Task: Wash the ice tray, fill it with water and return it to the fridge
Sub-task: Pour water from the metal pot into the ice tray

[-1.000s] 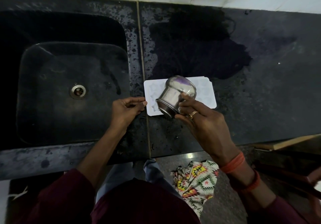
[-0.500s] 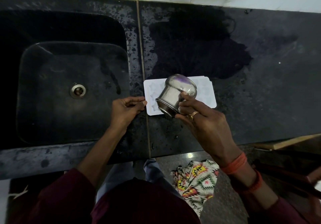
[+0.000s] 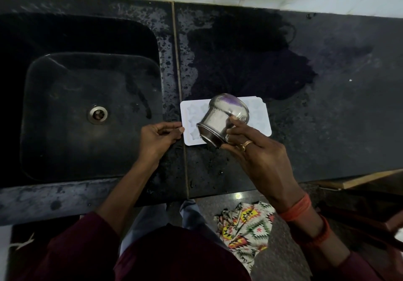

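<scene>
Ice tray (image 3: pixel 259 115) at the sink's (image 3: pixel 65 110) three o'clock: left hand (image 3: pixel 160 135) pinches its nine-o'clock edge, right hand (image 3: pixel 255 149) grips a steel cup (image 3: pixel 222 119) tipped over it, likely filling; next needs level carrying.

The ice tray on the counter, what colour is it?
The flat plastic ice tray is white, clearest in the head view.

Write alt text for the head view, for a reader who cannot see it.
A person's right hand holds a steel pot tilted over a white ice tray on a dark wet countertop. The left hand holds the tray's left edge; a dark sink lies beside it.
</scene>
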Tool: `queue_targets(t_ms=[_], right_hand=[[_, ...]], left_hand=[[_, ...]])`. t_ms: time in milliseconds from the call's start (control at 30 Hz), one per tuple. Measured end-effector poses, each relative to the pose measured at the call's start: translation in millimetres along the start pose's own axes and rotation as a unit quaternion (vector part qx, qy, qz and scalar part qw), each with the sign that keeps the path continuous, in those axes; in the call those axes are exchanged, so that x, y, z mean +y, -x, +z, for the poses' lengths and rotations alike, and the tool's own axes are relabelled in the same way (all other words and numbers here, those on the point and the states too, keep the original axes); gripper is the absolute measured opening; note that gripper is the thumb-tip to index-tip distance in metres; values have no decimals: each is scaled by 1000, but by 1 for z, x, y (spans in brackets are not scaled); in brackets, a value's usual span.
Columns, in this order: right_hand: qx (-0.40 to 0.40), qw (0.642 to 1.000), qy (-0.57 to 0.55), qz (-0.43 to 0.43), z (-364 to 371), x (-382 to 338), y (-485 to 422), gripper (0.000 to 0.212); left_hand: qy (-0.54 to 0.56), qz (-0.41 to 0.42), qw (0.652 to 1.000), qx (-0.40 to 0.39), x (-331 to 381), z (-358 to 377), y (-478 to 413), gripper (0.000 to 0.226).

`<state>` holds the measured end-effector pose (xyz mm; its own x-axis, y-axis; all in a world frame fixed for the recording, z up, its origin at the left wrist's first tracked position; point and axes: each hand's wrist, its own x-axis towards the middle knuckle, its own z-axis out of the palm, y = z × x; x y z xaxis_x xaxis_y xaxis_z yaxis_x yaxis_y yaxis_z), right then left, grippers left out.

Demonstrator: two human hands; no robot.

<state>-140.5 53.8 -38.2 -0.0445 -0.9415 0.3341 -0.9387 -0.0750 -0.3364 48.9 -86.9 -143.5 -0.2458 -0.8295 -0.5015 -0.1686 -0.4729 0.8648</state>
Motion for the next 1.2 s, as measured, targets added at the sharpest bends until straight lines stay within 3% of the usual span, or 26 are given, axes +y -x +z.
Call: queue_targets(t_ms=[600, 1200], right_hand=[[91, 992, -53, 66, -12, -3, -14, 19], [47, 998, -1, 39, 9, -6, -22, 17]], left_hand=[[-17, -3, 1000, 1, -1, 0, -2, 20], [-21, -12, 999, -43, 2, -7, -8, 10]])
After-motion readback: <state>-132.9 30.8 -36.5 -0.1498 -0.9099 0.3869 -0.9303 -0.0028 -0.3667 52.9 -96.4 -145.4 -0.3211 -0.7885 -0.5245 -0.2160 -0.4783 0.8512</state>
